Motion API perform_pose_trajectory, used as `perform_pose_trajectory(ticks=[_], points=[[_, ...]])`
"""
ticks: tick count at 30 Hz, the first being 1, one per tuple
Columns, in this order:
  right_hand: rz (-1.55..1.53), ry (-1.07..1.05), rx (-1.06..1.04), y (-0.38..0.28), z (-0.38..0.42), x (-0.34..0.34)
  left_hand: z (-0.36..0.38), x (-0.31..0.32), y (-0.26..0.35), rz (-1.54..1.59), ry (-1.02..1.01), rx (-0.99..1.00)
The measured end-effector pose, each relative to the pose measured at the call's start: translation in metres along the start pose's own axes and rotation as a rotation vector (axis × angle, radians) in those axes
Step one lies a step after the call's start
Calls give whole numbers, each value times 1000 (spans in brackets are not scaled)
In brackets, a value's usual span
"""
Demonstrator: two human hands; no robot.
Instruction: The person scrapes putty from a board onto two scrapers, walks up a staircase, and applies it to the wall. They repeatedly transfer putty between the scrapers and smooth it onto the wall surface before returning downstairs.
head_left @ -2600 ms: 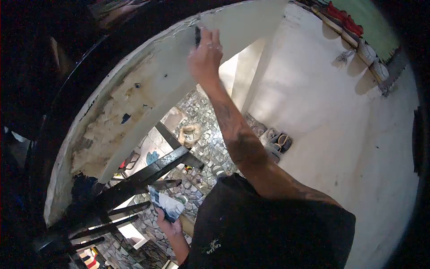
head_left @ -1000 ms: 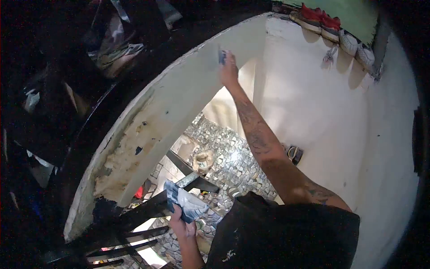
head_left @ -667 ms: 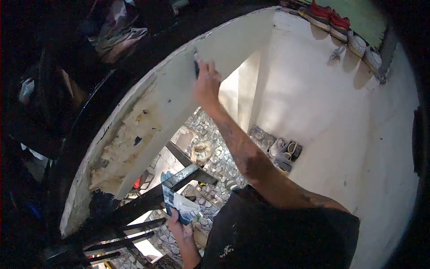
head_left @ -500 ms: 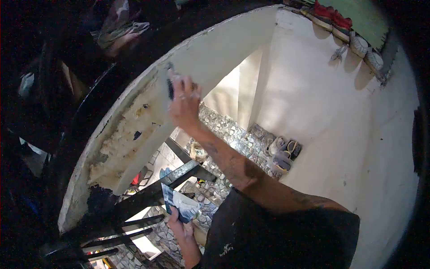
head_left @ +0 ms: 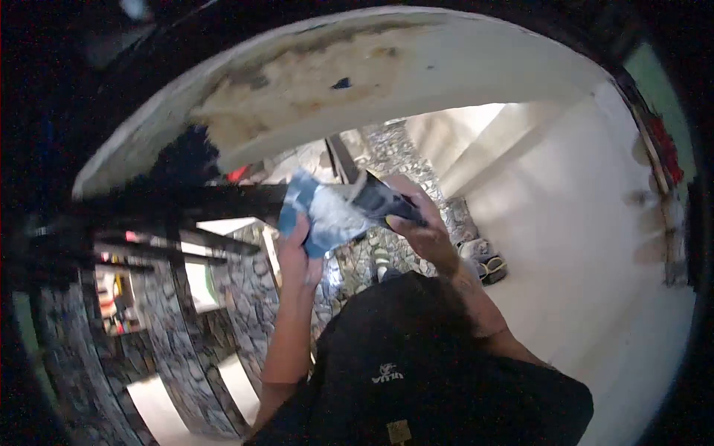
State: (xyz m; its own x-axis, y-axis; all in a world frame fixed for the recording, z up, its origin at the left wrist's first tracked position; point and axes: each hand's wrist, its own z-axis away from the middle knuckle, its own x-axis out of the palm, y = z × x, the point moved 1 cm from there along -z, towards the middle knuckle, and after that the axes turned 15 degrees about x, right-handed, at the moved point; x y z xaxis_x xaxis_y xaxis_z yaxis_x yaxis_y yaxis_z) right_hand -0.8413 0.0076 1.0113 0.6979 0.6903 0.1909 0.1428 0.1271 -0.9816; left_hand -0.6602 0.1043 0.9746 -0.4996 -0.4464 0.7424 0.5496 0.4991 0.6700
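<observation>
My left hand is closed on a flat blue plate, thumb on its top face. White putty is heaped across the middle of this plate. My right hand grips a dark putty knife, its pale-edged end at the putty on the plate's right side. Motion blurs the knife, so its exact contact is hard to make out. Beyond both hands curves a pale wall with a rough, brownish stained patch and a small dark hole in it.
Dark railing bars run at the left, above a stone-patterned floor. Dark and light shoes lie on the floor to the right. A ledge with red shoes is at the far right beside a white wall.
My right hand has come down from the wall to the blue plate with the putty knife. My left hand has risen with the plate. The view has turned, bringing the stained patch to the top.
</observation>
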Motion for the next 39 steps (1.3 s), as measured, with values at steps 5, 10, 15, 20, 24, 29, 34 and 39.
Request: perform_pose_trajectory(ticks=[5,10,15,20,24,29,34,39], points=[[526,-99,-349,15,2,12,3,7,8,-8,57,-55],[969,-259,-128,103,15,-43,13,6,14,-34,31,-26],[1056,172,521,294,101,-207,21,-10,11,-23,-45,21],[1008,443,1275,429,272,-285,27,-34,-2,6,-74,-15],[848,441,1395,438,325,-266,35,-45,-11,44,-126,-128],[757,459,1352,449,321,-255,33,-41,-39,48,-119,-205],[869,441,1035,462,258,-271,26,-23,-53,6,-157,-256],[1010,508,155,364,137,-262,14,-11,-77,-181,-89,-180]])
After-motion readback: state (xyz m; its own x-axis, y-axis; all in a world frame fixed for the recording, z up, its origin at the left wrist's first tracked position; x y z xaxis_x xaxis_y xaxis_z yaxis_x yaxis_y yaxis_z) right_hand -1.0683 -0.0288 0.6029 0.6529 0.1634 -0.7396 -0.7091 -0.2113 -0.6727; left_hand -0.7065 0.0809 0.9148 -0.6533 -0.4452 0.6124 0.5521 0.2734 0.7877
